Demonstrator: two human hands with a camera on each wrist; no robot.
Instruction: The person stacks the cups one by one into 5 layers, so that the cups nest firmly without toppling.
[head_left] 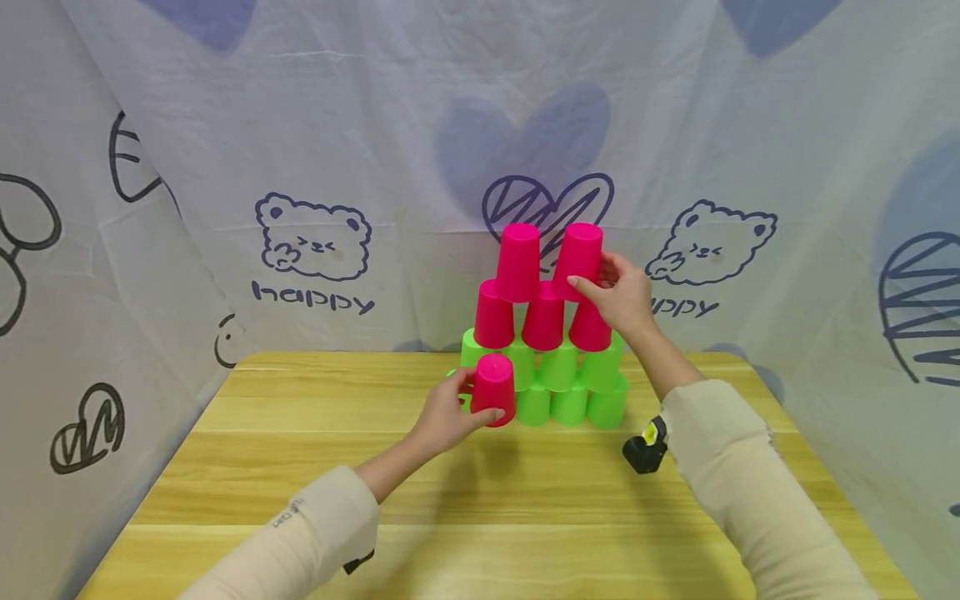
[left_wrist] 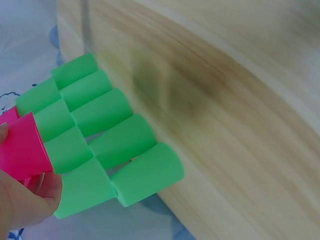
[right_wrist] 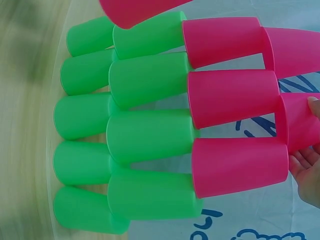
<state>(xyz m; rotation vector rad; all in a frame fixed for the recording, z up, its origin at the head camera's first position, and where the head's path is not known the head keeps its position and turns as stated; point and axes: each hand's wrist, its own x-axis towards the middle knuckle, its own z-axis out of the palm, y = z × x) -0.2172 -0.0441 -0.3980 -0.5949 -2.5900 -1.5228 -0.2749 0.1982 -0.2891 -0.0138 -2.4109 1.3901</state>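
My left hand (head_left: 441, 417) grips an upside-down pink cup (head_left: 493, 393) between thumb and fingers, in front of the stack's left side. My right hand (head_left: 628, 298) pinches another pink cup (head_left: 581, 254) at the top right, its rim right over the row below. To its left, a pink cup (head_left: 518, 262) stands on the same level. Under these sit three pink cups (right_wrist: 232, 97) in a row. Two rows of green cups (left_wrist: 122, 140) make the base, several in each, all mouth down. The held left cup hides part of the green rows in the head view.
The stack stands toward the back of a wooden table (head_left: 300, 467). Close behind it hangs a white cloth (head_left: 420, 275) with hearts and bear drawings. A small black device (head_left: 645, 450) shows beside the right cuff.
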